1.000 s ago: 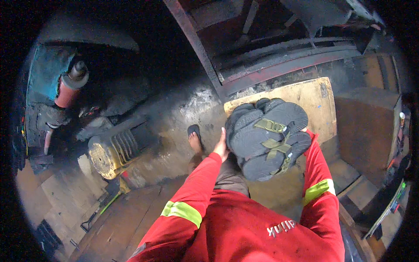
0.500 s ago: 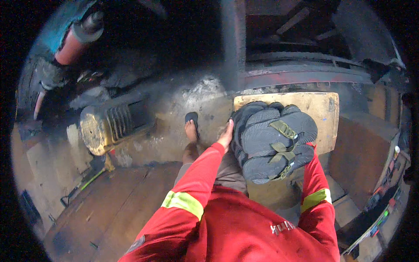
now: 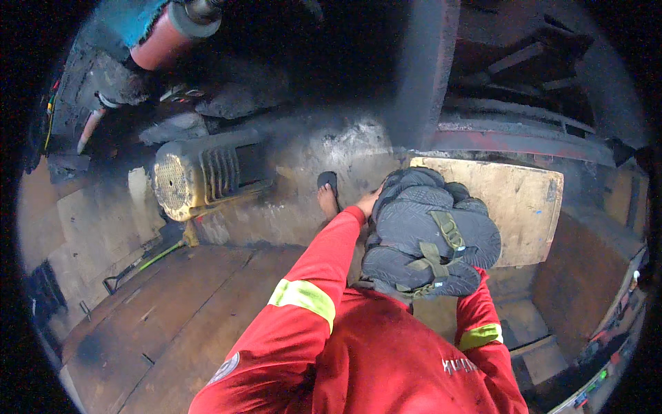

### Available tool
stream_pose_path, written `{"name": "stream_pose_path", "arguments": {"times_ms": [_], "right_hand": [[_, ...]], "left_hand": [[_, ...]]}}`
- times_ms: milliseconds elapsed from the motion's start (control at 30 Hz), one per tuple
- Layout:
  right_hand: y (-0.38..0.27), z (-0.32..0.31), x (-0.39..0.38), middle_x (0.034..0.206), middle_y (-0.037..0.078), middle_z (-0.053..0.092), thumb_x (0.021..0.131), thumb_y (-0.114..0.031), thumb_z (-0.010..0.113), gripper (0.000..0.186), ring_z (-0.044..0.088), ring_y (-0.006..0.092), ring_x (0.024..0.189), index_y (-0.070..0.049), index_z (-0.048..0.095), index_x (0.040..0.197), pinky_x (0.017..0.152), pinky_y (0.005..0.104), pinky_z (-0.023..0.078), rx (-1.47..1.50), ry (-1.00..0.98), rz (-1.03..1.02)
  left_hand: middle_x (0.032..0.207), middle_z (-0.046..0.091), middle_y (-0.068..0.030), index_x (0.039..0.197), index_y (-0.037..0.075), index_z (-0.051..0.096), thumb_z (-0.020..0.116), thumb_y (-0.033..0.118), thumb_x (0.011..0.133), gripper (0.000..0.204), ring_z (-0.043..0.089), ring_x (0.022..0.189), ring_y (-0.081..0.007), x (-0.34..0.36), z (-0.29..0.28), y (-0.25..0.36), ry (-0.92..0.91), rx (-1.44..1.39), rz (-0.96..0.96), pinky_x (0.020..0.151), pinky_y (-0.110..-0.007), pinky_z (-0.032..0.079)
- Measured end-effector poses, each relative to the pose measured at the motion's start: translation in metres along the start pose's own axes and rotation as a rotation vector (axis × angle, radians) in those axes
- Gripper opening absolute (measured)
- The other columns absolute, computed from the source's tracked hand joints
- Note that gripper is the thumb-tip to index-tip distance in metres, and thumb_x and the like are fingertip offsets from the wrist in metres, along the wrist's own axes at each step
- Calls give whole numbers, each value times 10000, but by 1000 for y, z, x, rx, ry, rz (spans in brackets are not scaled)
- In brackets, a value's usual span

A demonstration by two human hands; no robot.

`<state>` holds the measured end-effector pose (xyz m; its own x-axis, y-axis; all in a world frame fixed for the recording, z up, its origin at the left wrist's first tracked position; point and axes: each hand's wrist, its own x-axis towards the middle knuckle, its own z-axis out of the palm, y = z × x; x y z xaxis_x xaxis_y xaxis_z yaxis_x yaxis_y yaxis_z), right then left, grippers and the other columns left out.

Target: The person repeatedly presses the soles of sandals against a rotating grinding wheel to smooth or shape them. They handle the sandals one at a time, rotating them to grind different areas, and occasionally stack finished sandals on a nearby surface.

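Note:
I hold a dark grey padded bundle with olive straps against my chest. My left hand grips its upper left edge, the red sleeve with a yellow reflective band running up to it. My right hand is hidden under the bundle; only its red sleeve shows, reaching up to the bundle's lower right. My left foot in a dark sandal stands on the dusty floor just left of the bundle.
A yellow finned motor lies on the floor at the left, with a red cylinder on blue machinery above it. A pale wooden board lies beyond the bundle below dark red steel beams. Wooden planks cover the floor at the lower left.
The view has swung left and forward: the yellow motor and red cylinder moved toward the centre. The bundle stays against my chest, my left hand still on its edge.

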<state>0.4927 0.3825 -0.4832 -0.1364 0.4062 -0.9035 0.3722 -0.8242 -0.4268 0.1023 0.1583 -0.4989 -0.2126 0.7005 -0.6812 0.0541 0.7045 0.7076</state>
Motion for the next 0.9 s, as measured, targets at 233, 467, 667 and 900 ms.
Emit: {"name": "stream_pose_path", "arguments": {"times_ms": [233,467,667,900], "right_hand": [[-18,14,-7,1057,31,719,958,-487,637,472,665,175,876,-91,676,1211,790,371,542,-45,4,-26],[-51,75,-40,1053,33,721,962,-476,636,457,667,173,881,-87,682,1198,792,368,543,-125,-26,-74],[-76,224,-121,1049,35,722,965,-467,634,446,669,172,886,-84,687,1187,793,366,545,-228,-91,-75],[-48,499,-174,1045,37,724,969,-456,633,432,671,170,891,-80,693,1174,795,364,546,-368,-418,-66]], "left_hand": [[1398,542,-277,1592,273,184,427,627,983,745,564,1238,-417,-30,-10,10,-20,-194,-79,1063,-420,420],[1377,561,-246,1558,242,252,441,623,984,714,575,1218,-393,-105,-39,-9,112,-488,-87,1050,-423,432],[1358,577,-220,1528,214,309,453,620,986,693,585,1202,-373,-217,-121,-37,208,-885,-213,1038,-426,443],[1337,596,-189,1494,183,377,467,616,987,673,596,1182,-349,-383,-245,-132,660,-1248,-286,1025,-428,455]]}}
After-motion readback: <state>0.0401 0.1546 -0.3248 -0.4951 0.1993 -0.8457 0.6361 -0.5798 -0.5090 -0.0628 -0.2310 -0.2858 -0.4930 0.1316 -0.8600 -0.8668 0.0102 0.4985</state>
